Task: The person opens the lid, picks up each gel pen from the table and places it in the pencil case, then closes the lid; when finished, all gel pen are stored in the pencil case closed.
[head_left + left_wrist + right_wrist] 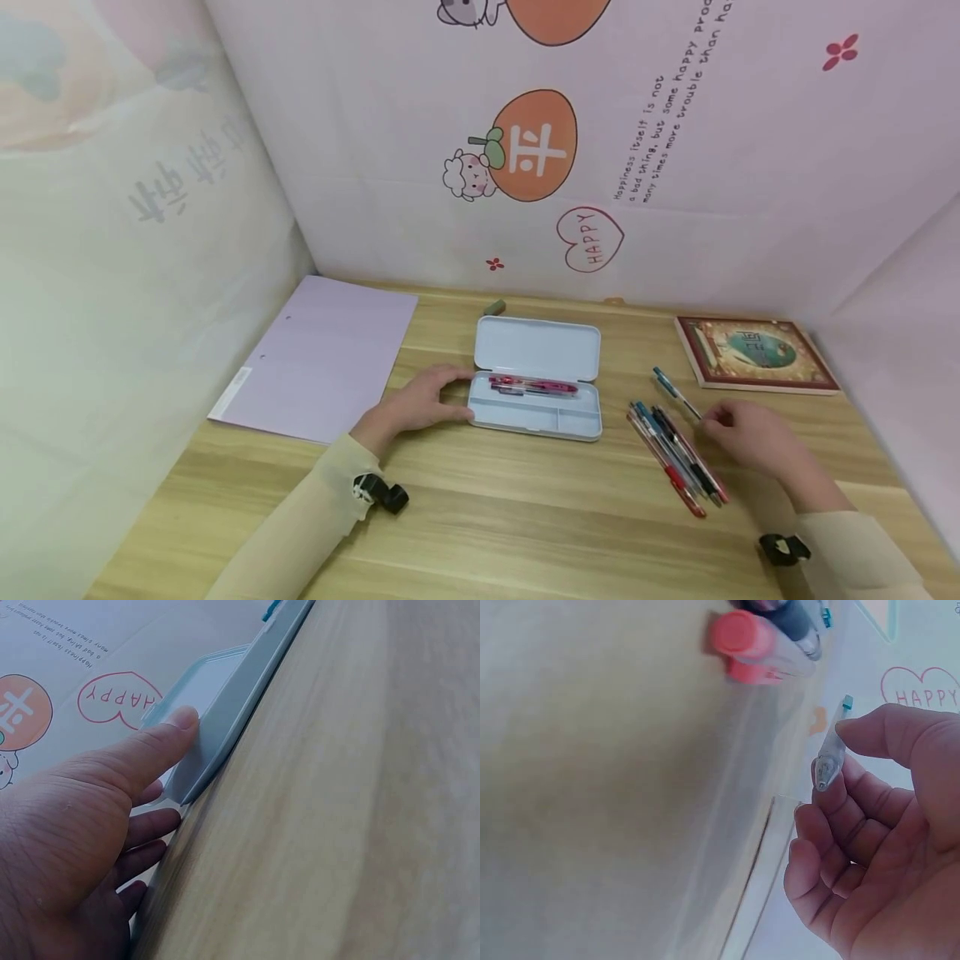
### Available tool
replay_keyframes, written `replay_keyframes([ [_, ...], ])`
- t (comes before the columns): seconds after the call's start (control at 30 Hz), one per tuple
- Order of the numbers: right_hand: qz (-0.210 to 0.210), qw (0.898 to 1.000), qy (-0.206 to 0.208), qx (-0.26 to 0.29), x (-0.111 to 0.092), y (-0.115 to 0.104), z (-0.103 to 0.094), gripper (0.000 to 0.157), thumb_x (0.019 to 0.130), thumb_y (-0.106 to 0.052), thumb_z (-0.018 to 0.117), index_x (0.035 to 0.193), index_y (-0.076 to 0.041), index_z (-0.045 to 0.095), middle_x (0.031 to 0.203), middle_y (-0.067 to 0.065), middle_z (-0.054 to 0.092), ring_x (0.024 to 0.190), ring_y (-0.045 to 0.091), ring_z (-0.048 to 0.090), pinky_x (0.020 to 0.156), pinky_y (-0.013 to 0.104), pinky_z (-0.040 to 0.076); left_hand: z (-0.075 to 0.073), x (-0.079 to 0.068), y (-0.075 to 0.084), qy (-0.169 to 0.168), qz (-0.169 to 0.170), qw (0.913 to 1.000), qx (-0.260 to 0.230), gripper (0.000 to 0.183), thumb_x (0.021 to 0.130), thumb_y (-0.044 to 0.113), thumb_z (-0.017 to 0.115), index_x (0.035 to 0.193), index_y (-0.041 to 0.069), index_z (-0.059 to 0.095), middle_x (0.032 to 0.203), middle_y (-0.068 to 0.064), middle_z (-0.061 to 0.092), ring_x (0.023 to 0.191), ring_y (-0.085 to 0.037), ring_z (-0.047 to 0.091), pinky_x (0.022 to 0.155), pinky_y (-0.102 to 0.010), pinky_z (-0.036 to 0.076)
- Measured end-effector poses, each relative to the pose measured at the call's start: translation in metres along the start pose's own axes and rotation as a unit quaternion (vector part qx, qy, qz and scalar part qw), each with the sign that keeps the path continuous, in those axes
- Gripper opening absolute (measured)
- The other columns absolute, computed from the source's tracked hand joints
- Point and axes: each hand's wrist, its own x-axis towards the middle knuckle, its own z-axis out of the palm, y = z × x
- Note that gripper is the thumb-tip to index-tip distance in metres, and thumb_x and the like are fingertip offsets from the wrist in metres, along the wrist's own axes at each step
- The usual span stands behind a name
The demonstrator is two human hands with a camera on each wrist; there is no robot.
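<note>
A pale blue pencil case (537,346) lies with its lid raised on the table, and a red pen (551,386) and a dark-tipped clear pen (517,390) are in its back compartment. At the case's left end, my left hand (420,400) rests with thumb and fingers extended, the thumb (161,750) touching its side wall. My right hand (753,437) pinches a clear pen with a blue-green end (672,389) between thumb and fingers. Close beside that hand several pens (678,458) lie in a loose bundle on the table.
A lilac folder (330,350) lies on the left of the wooden table (480,517). At the back right is a book with a decorated cover (757,354). A small grey-green block (495,307) sits behind the case. Printed cloth (420,167) hangs around the table.
</note>
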Motion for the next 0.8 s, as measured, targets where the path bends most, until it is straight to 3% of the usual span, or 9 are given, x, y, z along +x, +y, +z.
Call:
replay_keyframes([
  [0.4,-0.010,1.000,0.017,0.004,0.004,-0.013,-0.004,0.020,0.098,-0.020,0.059,0.101,-0.002,0.065,0.073,0.000,0.055,0.062,0.017,0.046,0.050,0.030,0.038,-0.001,-0.001,0.000,0.001,0.007,1.0000,0.003,0.074,0.084,0.058,0.071,0.143,0.020,0.050,0.145,-0.003,0.047,0.137,-0.022,0.038,0.113,-0.041,0.029],
  [0.63,-0.015,1.000,-0.005,0.025,0.012,-0.028,0.002,0.024,0.099,-0.028,0.058,0.102,-0.005,0.065,0.076,0.001,0.058,0.062,0.017,0.049,0.050,0.031,0.041,-0.001,-0.001,0.000,0.000,0.005,1.0000,0.003,0.072,0.084,0.056,0.071,0.143,0.021,0.050,0.145,-0.002,0.047,0.137,-0.021,0.037,0.113,-0.039,0.028],
  [0.8,-0.015,0.999,-0.022,0.039,0.017,-0.040,0.006,0.023,0.100,-0.025,0.056,0.106,-0.004,0.064,0.075,0.001,0.057,0.061,0.017,0.049,0.049,0.031,0.042,0.000,0.000,0.000,-0.001,0.004,1.0000,0.004,0.072,0.084,0.057,0.071,0.143,0.022,0.050,0.145,-0.001,0.047,0.137,-0.021,0.037,0.113,-0.039,0.028],
])
